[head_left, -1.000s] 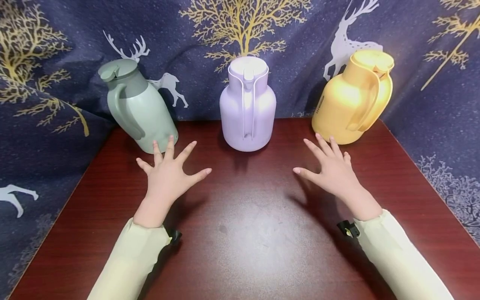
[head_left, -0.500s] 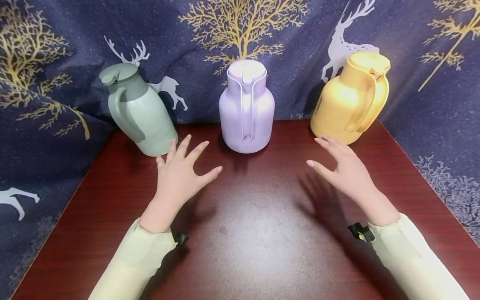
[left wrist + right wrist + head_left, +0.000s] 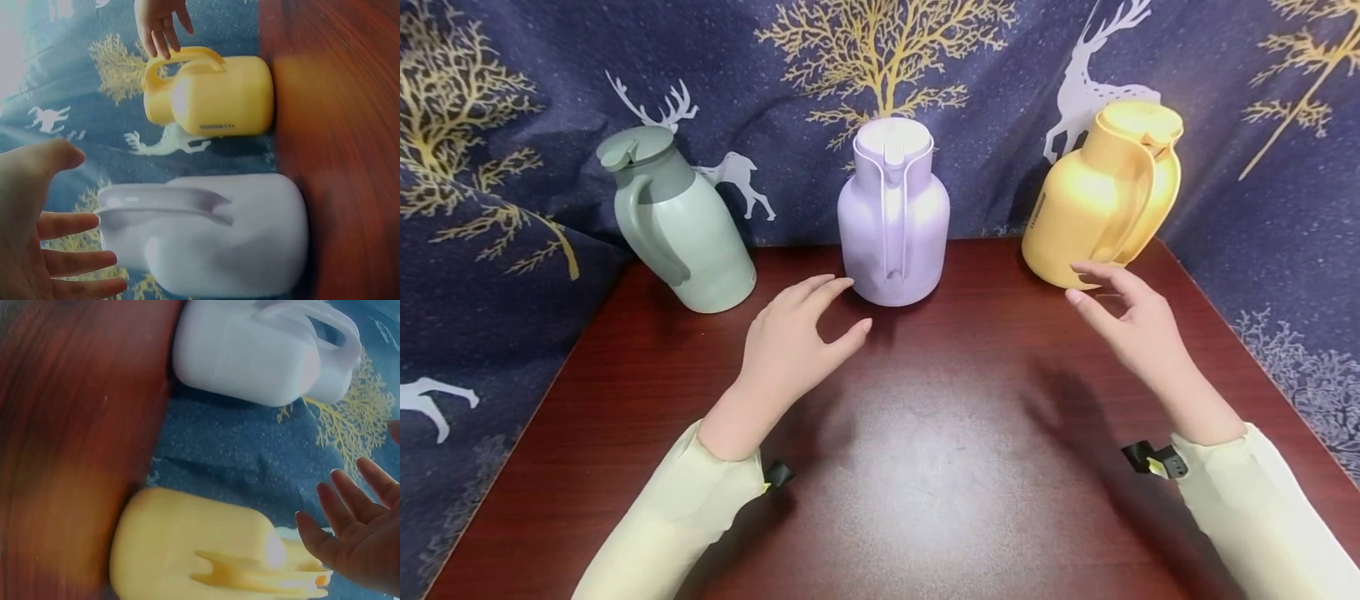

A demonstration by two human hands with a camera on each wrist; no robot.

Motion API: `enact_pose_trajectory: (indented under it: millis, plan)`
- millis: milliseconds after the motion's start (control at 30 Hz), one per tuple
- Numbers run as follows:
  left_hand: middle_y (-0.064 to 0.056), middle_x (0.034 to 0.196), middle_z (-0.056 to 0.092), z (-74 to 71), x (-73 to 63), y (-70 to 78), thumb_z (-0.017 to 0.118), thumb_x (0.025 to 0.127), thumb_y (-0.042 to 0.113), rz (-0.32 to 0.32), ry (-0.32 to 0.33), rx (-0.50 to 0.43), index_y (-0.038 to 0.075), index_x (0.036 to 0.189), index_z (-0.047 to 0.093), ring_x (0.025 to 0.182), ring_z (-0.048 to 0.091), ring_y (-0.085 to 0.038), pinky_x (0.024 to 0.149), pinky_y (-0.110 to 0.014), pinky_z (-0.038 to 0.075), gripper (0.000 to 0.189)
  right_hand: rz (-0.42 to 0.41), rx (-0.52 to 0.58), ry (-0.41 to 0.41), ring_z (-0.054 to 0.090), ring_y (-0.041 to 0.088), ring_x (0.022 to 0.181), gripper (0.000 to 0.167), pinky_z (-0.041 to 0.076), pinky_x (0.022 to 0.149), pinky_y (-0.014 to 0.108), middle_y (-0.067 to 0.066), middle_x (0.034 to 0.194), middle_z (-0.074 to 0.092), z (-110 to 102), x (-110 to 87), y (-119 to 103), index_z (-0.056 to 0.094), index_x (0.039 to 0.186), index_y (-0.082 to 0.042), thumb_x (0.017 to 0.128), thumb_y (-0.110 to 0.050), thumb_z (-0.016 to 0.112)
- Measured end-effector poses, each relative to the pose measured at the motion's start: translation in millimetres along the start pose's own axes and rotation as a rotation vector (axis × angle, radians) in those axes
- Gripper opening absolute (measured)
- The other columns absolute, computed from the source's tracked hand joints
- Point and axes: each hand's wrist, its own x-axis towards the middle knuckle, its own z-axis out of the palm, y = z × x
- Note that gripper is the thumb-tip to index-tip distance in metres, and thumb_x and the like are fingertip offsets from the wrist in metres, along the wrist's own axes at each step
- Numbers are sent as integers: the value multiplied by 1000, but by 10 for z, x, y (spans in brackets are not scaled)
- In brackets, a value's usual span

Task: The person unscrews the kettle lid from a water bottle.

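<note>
A lilac thermos jug (image 3: 859,221) stands upright at the back middle of the table, its handle towards me. In front of it and a little left is my left hand (image 3: 786,346), fingers loosely bent and thumb apart, holding nothing. The left wrist view shows those fingers (image 3: 81,262) apart from the lilac jug's handle (image 3: 162,199). At the back right stands a yellow thermos jug (image 3: 1071,212). My right hand (image 3: 1138,333) hovers in front of it, thumb and fingers spread with nothing between them. A green thermos jug (image 3: 707,237) stands at the back left.
The dark red wooden table (image 3: 917,400) runs up to a navy cloth (image 3: 797,175) printed with gold trees and white deer. The cloth hangs close behind all three jugs. A small black device (image 3: 1153,460) sits at the right cuff.
My left hand has moved right, from in front of the green jug towards the lilac one. My right hand has also shifted right. Both hands' fingers are less spread; the jugs stay put.
</note>
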Motion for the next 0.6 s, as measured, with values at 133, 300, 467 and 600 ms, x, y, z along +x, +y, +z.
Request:
enact_pose_trajectory:
  millis: [133,300,467,600]
  plan:
    - [-8,143,64,2,43,93,71,90,45,23,-3,-20,19,137,66,132,61,-30,99,-55,55,53,16,30,28,57,-21,93,36,41,80,-2,-43,106,57,-83,11,19,66,133,-7,97,-16,68]
    - [-6,143,64,9,106,205,70,92,41,40,-19,-74,19,137,65,133,60,-26,98,-54,57,50,8,77,56,59,-20,94,32,43,82,-1,-40,105,62,-189,19,27,68,129,-19,98,-13,66]
    - [-3,142,65,17,183,313,68,94,38,46,-36,-135,19,137,65,133,60,-21,102,-49,56,47,13,106,78,59,-20,95,32,42,82,-2,-38,102,63,-278,69,50,66,121,-33,98,-10,65]
    - [-4,142,66,20,258,384,67,96,35,58,-55,-165,17,138,64,134,60,-20,109,-44,53,46,27,91,99,57,-20,91,34,41,80,-2,-39,98,62,-339,108,40,62,116,-40,98,-11,64]
